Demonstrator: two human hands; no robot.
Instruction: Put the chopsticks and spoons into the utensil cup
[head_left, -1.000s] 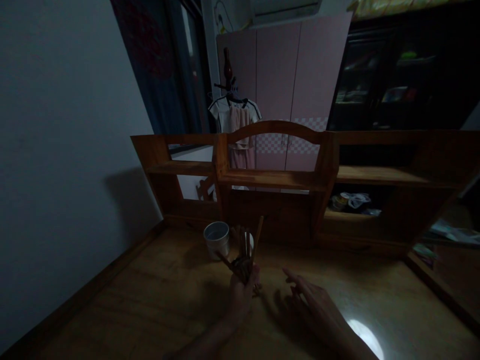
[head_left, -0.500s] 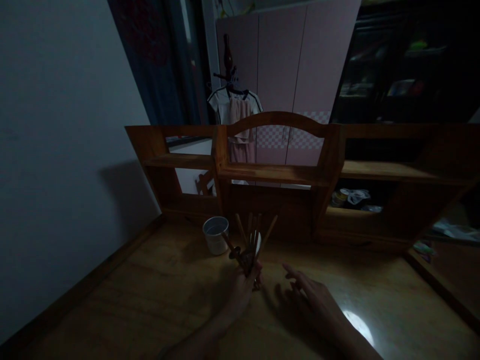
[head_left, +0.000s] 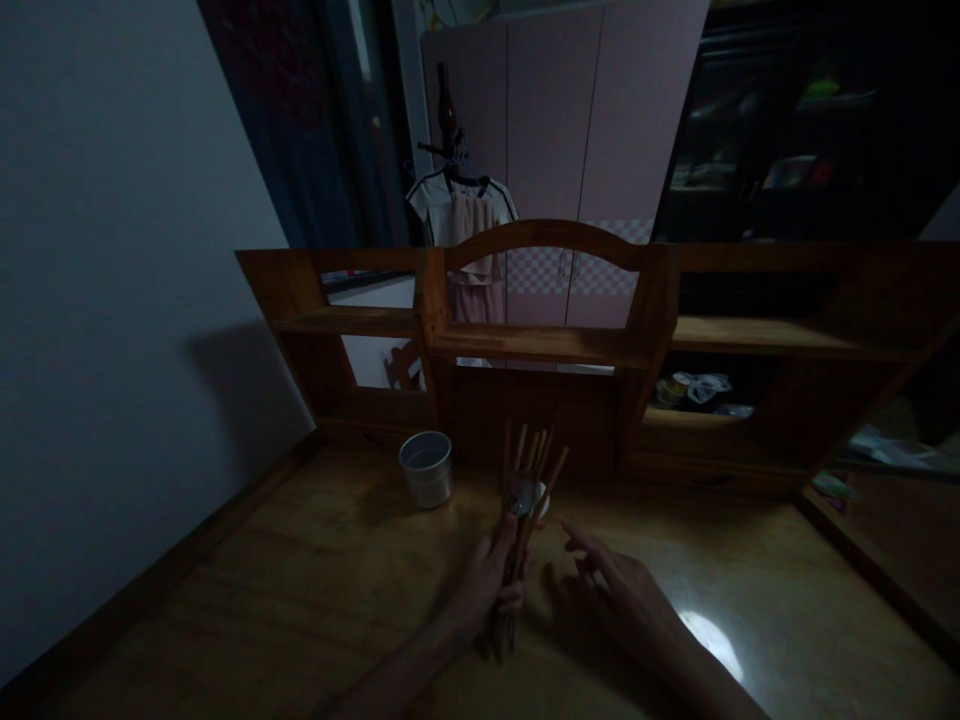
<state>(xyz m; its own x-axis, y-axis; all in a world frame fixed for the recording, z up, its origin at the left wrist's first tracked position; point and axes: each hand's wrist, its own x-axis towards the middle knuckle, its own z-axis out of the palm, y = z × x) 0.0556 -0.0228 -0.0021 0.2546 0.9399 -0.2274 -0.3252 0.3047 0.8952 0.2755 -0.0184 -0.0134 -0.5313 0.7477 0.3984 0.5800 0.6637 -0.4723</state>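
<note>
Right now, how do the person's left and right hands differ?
The left hand is closed around a fanned bundle of wooden sticks; the right hand is open and empty, fingers spread. The left is nearer the metal cup than the right. Both are low over the wooden desk.

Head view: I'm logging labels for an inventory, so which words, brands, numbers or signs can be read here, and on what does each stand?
No text can be read anywhere in this view.
The metal cup: plain, no marking shows.
The chopsticks in the left hand: no print shows.
The packets on the desk shelf: too dark and blurred to read.
The things in the dark cabinet: too small and dim to read.
</note>
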